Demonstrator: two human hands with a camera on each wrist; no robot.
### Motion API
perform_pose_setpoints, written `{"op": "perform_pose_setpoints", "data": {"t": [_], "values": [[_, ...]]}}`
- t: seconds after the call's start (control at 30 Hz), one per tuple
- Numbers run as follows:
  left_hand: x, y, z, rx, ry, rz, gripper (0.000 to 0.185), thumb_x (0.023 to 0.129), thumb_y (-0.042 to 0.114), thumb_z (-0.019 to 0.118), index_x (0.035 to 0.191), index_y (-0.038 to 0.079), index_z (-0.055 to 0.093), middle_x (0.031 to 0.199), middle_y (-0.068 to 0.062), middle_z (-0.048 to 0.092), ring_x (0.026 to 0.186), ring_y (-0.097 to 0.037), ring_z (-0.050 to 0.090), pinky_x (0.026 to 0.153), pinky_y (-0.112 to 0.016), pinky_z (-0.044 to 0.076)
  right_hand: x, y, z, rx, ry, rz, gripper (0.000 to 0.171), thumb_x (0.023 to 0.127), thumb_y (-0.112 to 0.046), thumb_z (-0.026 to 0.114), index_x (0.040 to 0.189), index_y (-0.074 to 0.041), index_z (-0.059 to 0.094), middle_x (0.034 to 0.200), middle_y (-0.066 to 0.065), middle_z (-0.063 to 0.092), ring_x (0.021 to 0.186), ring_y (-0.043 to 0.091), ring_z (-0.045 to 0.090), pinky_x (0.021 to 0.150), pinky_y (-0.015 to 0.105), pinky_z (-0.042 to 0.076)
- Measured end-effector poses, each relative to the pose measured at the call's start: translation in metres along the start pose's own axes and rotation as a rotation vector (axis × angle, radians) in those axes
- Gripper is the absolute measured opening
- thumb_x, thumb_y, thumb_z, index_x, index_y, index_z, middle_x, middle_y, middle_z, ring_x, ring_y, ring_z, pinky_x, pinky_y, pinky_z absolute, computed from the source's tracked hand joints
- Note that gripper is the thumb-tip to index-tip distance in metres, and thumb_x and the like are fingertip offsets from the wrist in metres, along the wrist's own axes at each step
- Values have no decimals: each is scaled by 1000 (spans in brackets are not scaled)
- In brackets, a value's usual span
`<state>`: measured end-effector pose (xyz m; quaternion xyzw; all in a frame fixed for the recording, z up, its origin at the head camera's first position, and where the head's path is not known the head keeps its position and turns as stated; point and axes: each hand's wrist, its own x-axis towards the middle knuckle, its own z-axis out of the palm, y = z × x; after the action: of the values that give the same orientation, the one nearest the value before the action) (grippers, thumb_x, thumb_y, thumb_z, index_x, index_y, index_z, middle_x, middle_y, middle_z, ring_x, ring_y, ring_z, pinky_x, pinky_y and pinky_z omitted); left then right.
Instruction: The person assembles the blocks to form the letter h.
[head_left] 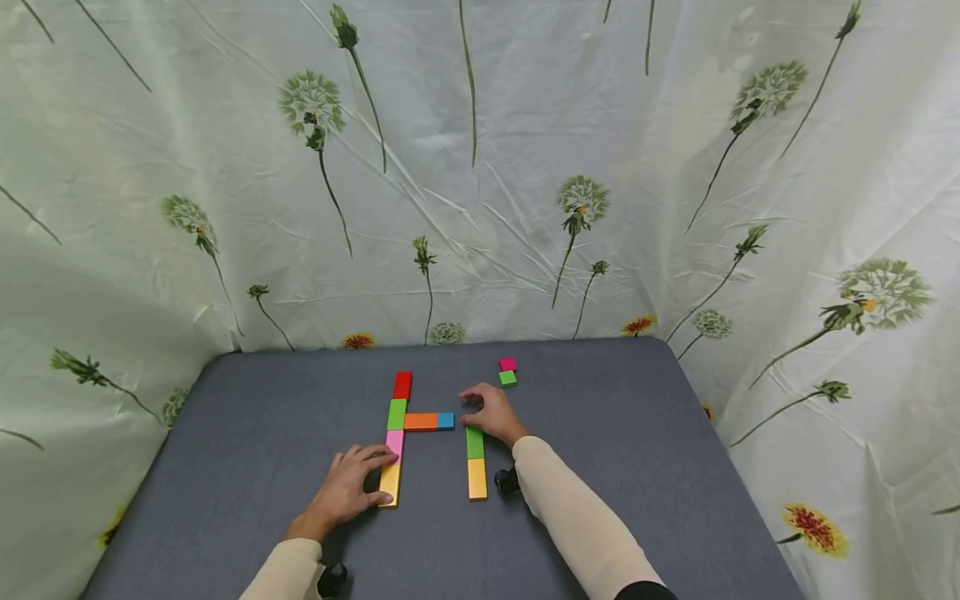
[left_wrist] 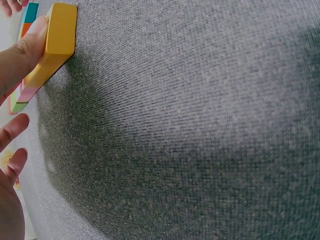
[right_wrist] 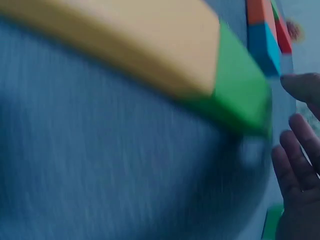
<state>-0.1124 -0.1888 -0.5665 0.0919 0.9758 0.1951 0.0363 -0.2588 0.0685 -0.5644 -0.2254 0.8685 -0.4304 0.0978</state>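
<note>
My left hand [head_left: 347, 483] rests at the lower end of a column of flat blocks. Its thumb touches a yellow block [head_left: 390, 482], and a fingertip lies on the pink block [head_left: 394, 440] above. Farther up that column come a green block [head_left: 397, 414] and a red block [head_left: 402, 385]. An orange block [head_left: 421, 422] and a blue block [head_left: 446, 421] extend rightward from it. Over the far end of another green block [head_left: 475, 446] is my right hand [head_left: 491, 414], fingers loosely bent, with nothing visible in them. A second yellow block [head_left: 477, 481] adjoins that green one.
Beyond the right hand, a small magenta block [head_left: 507, 364] and a small green block [head_left: 507, 379] lie together on the dark grey table [head_left: 600, 400]. A flower-printed curtain [head_left: 510, 275] hangs behind the table and along its sides.
</note>
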Motion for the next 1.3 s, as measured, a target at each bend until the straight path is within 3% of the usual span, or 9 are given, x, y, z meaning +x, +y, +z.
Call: {"op": "perform_pose_setpoints", "data": {"t": [0.17,0.27,0.6,1.1,1.3], "values": [[-1,-3,-2,0,12,13,58,67,29,87,120,14,68,125,-5,60,109,-25,51,87,-49,36,2,17,-16,-88,196,3,33,77,0,76,109,-3,69,110,13,61,104,30,56,92,46,43],[-2,-3,-3,1,11,9,58,66,29,87,119,14,68,124,-5,60,109,-25,51,86,-47,36,4,25,-24,-111,252,22,34,77,3,75,110,-2,68,116,15,57,110,34,51,96,49,40],[-3,-3,-3,-1,0,8,58,66,30,87,119,14,68,123,-4,60,109,-25,52,86,-47,36,4,41,-38,-227,111,33,35,82,5,70,116,-2,65,129,15,50,118,36,45,98,49,38],[-1,2,-4,1,-19,-23,59,66,31,87,119,15,68,124,-3,60,111,-24,51,90,-50,35,7,43,-41,-243,82,31,41,83,5,69,123,-1,63,121,12,46,113,32,45,97,47,39],[0,0,-3,-7,-15,-8,59,66,30,87,120,15,68,124,-2,60,111,-24,51,89,-48,35,2,46,-42,-233,79,24,40,83,4,68,123,-1,64,126,14,46,119,35,44,98,49,39]]}}
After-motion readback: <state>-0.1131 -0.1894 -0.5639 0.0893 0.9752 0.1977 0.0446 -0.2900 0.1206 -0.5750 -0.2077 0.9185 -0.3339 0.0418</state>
